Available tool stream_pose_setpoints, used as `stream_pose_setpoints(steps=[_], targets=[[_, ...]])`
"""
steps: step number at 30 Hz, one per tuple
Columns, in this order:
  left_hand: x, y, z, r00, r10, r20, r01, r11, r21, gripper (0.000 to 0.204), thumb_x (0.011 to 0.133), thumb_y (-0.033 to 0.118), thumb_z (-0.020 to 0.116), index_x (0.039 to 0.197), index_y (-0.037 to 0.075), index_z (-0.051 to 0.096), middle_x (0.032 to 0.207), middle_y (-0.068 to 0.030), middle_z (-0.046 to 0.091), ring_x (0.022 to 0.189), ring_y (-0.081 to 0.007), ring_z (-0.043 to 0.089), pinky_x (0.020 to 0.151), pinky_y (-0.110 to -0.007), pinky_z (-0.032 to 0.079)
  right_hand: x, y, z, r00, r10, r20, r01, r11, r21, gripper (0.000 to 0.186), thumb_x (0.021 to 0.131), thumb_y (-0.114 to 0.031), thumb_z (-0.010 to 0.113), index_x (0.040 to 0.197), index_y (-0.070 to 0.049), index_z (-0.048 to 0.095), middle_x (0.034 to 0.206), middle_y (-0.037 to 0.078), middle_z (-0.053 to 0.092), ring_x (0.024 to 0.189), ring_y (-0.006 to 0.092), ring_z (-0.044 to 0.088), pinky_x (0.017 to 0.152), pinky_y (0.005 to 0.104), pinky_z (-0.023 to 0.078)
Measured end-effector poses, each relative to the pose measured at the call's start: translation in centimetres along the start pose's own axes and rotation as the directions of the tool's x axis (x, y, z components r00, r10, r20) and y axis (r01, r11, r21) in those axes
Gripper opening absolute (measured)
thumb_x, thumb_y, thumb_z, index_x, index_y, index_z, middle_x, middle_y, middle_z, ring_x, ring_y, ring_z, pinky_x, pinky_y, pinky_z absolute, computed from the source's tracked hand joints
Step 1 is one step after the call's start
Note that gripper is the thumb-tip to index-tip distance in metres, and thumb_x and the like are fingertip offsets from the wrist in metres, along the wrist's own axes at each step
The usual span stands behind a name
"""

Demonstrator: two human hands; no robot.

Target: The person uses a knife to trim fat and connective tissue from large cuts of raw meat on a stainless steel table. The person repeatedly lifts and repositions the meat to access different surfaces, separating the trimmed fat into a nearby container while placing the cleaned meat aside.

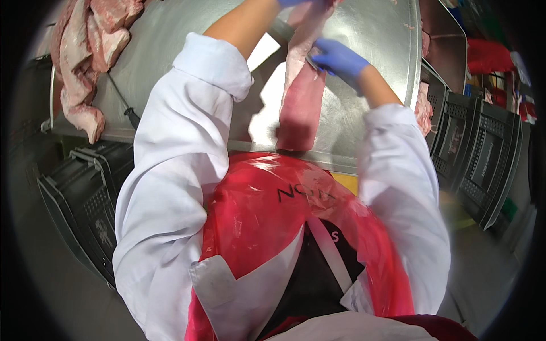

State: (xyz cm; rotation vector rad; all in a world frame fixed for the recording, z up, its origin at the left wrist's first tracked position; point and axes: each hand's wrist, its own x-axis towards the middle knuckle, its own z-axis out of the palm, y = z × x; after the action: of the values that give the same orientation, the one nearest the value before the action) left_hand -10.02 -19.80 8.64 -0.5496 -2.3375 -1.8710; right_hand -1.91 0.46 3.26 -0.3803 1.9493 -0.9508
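- Both hands wear violet-blue gloves: the right hand (341, 59) is curled around a small tool (311, 61), its fingers against the edge of the meat; I'd take the tool for a knife, though too little of it shows to be sure.
- Only a sliver of the left hand (293, 2) shows at the top, beside the far end of the meat; whether it is gripping or loose, I cannot tell.
- Under the right hand lies a long strip of meat (304, 108), running from the top of the view down to the near edge of the desk (369, 34), paler along its upper stretch, redder toward the near end.
- To my eye the step in hand is trimming or parting that strip; the next move seems to call for a steady hold at the far end and a shallow stroke, with the left hand clear of any edge.
- Over on the left, a rod with a black handle (132, 117) lies on the desk, near big pale pieces of meat (85, 62) at the side.
- Farther out, dark crates (455, 133) stand to the right, beside a metal bin (449, 51).
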Motion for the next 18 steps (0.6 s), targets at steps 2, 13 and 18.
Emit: stream_pose_setpoints(steps=[2,13,18], targets=[[-0.8,-0.4,-2.2,0.996,-0.031,-0.086,0.027,0.999,-0.044,0.014,0.088,0.014,0.061,0.075,0.007,0.058,0.068,0.0029,0.053,0.066,-0.0076,0.05,0.06,-0.028,0.044,-4.0,-0.5,0.0,0.988,0.075,0.133,-0.062,0.993,-0.098,0.072,0.092,-0.002,0.054,0.156,-0.029,0.036,0.082,0.002,0.056,0.067,0.0108,0.049,0.06,0.0269,0.045],[-3.6,4.9,-4.4,0.951,0.123,-0.284,-0.1,0.991,0.094,0.015,0.09,0.013,0.061,0.077,0.008,0.059,0.071,0.0037,0.054,0.067,-0.0065,0.049,0.061,-0.027,0.043,-9.1,1.9,2.9,0.975,0.039,0.22,0.021,0.964,-0.264,0.076,0.091,-0.002,0.055,0.157,-0.033,0.033,0.072,0.002,0.053,0.058,0.0089,0.049,0.053,0.025,0.045],[-5.6,10.8,-5.2,0.959,-0.006,-0.282,-0.065,0.968,-0.244,0.007,0.092,0.013,0.063,0.086,0.009,0.065,0.071,0.0032,0.059,0.057,-0.0043,0.048,0.049,-0.021,0.034,-7.9,2.0,4.7,0.979,-0.037,0.201,0.082,0.972,-0.218,0.071,0.092,-0.014,0.054,0.158,-0.028,0.03,0.075,0.009,0.065,0.058,0.0131,0.058,0.061,0.0301,0.052]])
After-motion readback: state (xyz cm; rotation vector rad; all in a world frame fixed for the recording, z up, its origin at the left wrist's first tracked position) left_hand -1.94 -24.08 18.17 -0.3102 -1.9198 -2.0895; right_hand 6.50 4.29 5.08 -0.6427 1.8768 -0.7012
